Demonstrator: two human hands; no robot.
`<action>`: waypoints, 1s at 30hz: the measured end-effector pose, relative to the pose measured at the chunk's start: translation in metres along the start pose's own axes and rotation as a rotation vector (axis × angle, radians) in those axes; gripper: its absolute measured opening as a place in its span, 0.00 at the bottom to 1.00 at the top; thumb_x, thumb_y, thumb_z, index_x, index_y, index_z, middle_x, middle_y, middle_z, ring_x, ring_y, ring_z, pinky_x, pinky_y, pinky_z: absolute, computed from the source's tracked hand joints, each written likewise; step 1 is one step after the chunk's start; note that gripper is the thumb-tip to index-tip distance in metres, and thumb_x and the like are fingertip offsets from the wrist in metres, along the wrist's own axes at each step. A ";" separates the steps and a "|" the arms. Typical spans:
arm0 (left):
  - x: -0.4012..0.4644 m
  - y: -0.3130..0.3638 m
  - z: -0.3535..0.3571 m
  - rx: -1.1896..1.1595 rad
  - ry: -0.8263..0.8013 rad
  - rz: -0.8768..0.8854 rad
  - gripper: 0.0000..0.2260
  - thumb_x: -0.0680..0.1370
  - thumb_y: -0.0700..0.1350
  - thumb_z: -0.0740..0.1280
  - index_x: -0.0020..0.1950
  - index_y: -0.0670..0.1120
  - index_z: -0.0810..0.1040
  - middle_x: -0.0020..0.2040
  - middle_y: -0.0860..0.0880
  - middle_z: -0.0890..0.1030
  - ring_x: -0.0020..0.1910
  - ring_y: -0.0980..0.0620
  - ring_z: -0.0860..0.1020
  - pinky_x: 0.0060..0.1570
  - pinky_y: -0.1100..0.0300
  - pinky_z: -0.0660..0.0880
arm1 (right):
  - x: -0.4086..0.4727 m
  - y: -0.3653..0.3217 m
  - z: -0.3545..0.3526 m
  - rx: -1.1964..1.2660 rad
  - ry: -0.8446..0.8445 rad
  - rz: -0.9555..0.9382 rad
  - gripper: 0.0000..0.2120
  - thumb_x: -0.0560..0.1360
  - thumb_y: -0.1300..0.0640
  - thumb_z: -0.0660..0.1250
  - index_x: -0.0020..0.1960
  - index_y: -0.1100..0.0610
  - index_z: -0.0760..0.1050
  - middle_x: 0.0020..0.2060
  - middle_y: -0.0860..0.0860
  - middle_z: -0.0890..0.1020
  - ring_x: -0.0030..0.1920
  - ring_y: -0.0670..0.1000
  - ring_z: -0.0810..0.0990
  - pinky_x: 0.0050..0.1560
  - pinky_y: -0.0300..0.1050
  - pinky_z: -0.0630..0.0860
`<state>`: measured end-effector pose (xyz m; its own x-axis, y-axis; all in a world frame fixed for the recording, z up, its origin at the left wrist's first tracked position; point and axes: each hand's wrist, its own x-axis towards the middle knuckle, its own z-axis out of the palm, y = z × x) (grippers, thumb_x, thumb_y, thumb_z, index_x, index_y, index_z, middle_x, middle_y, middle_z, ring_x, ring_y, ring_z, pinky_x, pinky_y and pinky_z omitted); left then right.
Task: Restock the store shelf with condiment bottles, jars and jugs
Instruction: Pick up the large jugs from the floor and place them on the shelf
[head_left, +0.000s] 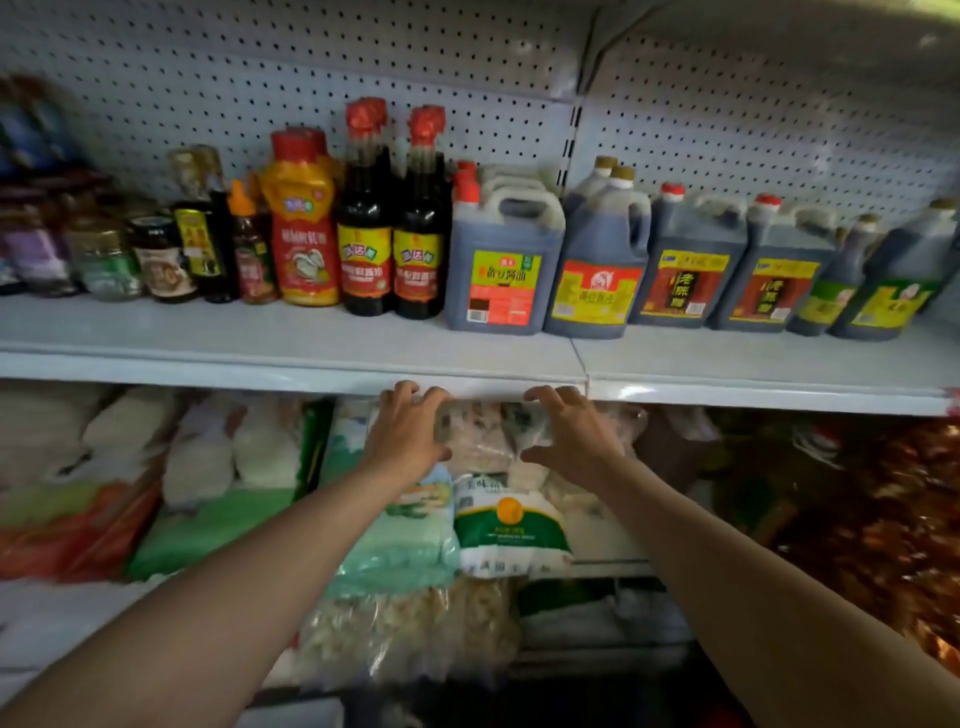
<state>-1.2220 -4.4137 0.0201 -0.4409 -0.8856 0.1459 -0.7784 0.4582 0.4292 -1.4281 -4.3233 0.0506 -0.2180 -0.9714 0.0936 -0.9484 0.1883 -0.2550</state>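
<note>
Holding a clear bag (488, 436) with both hands, left hand (408, 434) and right hand (571, 436) fingers curled round it; slide it gently under the shelf (291, 338).

Two bare arms reach out to a white store shelf (291, 338). The left hand (405, 434) and the right hand (571, 441) hold the two sides of a clear bag (491, 436) just under the shelf edge, with fingers curled on it. Below the bag lie more packs, and one is a white and green pack (506, 525). On the shelf stand two tall dark bottles (392, 228) with red tops, side by side. To their left is a red and yellow squeeze bottle (304, 223), then small jars (156, 260). To their right is a row of big dark jugs (501, 260) with handles. Behind them is a white wall with holes (311, 62).
</note>
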 end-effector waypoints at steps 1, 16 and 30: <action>-0.006 -0.009 0.004 0.006 -0.011 -0.012 0.32 0.70 0.47 0.78 0.71 0.54 0.69 0.69 0.46 0.64 0.69 0.43 0.64 0.62 0.49 0.71 | -0.002 -0.006 0.011 -0.011 -0.020 -0.003 0.38 0.68 0.46 0.78 0.73 0.50 0.65 0.66 0.55 0.71 0.67 0.58 0.70 0.61 0.50 0.73; -0.091 -0.089 0.104 0.049 -0.185 -0.331 0.31 0.72 0.52 0.76 0.73 0.54 0.69 0.74 0.45 0.64 0.71 0.42 0.62 0.66 0.48 0.69 | -0.005 -0.006 0.157 -0.034 -0.414 -0.209 0.35 0.72 0.49 0.75 0.74 0.47 0.64 0.69 0.52 0.69 0.69 0.56 0.68 0.61 0.50 0.73; -0.153 -0.190 0.262 -0.013 -0.414 -0.600 0.22 0.77 0.52 0.69 0.70 0.50 0.73 0.73 0.47 0.69 0.72 0.45 0.65 0.67 0.52 0.64 | -0.045 0.018 0.384 0.067 -0.723 -0.113 0.29 0.73 0.48 0.74 0.71 0.50 0.68 0.67 0.52 0.71 0.68 0.56 0.71 0.63 0.50 0.71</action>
<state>-1.1239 -4.3448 -0.3172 -0.0748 -0.8817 -0.4657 -0.9350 -0.1003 0.3402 -1.3467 -4.3320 -0.3281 0.1090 -0.8412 -0.5296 -0.9350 0.0942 -0.3420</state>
